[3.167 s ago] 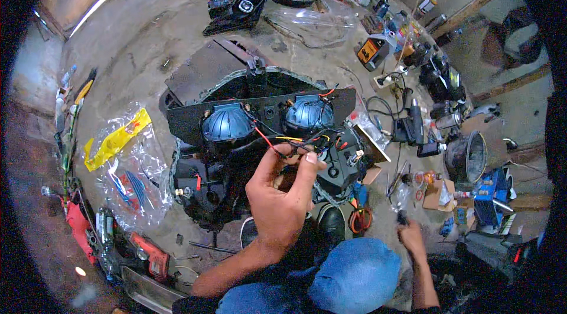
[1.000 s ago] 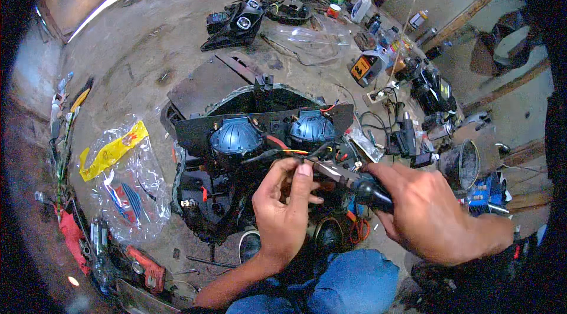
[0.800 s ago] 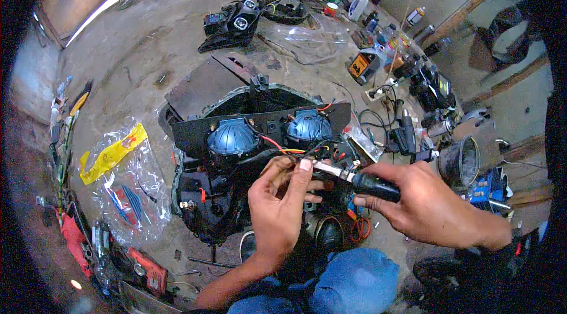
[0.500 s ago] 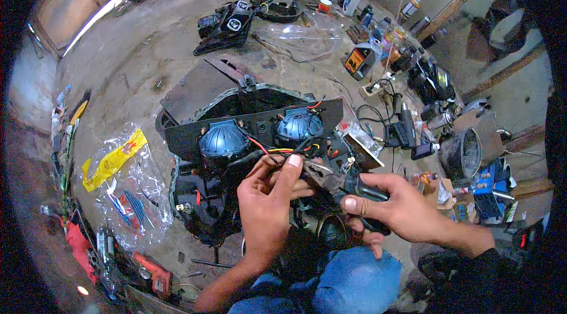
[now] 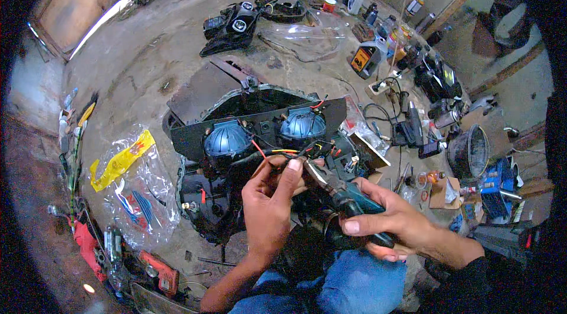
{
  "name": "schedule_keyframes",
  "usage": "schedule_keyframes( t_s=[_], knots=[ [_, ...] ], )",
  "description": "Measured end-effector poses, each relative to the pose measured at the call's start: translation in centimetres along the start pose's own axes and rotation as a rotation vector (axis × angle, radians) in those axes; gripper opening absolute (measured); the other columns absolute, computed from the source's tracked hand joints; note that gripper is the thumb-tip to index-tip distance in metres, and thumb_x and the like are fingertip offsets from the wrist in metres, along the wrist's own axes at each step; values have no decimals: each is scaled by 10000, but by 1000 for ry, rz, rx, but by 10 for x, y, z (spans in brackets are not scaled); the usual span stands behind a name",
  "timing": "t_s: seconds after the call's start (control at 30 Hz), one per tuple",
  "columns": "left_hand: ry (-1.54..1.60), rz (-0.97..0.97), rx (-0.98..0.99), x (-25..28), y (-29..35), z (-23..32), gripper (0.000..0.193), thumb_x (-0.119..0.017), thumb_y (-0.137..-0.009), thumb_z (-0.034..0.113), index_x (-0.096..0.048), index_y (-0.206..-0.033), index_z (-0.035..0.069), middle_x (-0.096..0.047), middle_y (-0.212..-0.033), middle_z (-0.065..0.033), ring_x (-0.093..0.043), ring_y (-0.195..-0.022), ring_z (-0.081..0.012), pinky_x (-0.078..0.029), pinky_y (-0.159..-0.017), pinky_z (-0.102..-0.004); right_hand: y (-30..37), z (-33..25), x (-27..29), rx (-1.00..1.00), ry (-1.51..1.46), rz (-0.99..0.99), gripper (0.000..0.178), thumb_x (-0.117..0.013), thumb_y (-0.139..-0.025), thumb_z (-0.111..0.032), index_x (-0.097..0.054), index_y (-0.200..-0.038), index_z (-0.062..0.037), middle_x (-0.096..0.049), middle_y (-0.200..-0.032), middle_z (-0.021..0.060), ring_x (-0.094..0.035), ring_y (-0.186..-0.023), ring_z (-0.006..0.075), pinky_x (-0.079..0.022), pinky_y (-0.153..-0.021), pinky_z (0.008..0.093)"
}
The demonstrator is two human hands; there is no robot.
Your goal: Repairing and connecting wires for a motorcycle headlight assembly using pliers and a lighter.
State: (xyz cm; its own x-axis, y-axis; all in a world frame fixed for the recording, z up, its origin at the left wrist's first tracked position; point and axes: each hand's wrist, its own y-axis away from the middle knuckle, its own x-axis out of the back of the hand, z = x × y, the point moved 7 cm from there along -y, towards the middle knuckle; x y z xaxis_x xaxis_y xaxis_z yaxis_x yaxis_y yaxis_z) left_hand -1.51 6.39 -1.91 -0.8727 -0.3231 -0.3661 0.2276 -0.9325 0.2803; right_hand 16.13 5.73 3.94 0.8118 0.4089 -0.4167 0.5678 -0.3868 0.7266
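Note:
Between its thumb and fingers, my left hand pinches thin wires, a red wire among them. My right hand is wrapped round the handles of long-nosed pliers. The jaws point up and left and reach my left fingertips; whether they grip a wire is hidden. Just beyond my hands lies a black headlight housing with a dark plate across it. Two blue domed lamp backs stick up from that plate, with red, yellow and black wires running beside them.
A clear plastic bag with a yellow strip lies at left. An orange tool is near lower left. Bottles, cables and a round black tub line the right. Another headlight unit sits farther back.
The pliers have swung so that their jaws point more upward, close at my left fingertips. My right fingers have closed further round the handles. The view has shifted slightly.

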Motion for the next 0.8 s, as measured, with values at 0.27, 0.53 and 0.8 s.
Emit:
schedule_keyframes(
  t_s=[0.27,0.53,0.8],
  knots=[
    [82,21,13,0,0,-5,188,-681,-1078,174,-687,-1138,-4,-777,-1069,-88,-740,-953,-134,-621,-878,-324,3,-14,1,118,237,243,439,-787,-991,-296,-511,-1232,-55,-678,-798,133,-747,-724,197,-541,-433,299],
    [152,7,-32,0,0,-7,149,-662,-1082,111,-660,-1155,-19,-770,-1079,-104,-730,-967,-143,-621,-902,-334,18,-46,3,73,976,344,523,-531,-1117,-467,-706,-979,6,-725,-870,132,-722,-790,246,-561,-776,399],
    [63,12,-12,4,0,-6,148,-667,-1081,114,-661,-1160,-11,-777,-1103,-108,-725,-973,-127,-594,-878,-295,5,-19,-3,8,132,43,430,-425,-1160,-491,-532,-1239,-82,-718,-849,127,-663,-585,185,-530,-499,315]
  ],
)
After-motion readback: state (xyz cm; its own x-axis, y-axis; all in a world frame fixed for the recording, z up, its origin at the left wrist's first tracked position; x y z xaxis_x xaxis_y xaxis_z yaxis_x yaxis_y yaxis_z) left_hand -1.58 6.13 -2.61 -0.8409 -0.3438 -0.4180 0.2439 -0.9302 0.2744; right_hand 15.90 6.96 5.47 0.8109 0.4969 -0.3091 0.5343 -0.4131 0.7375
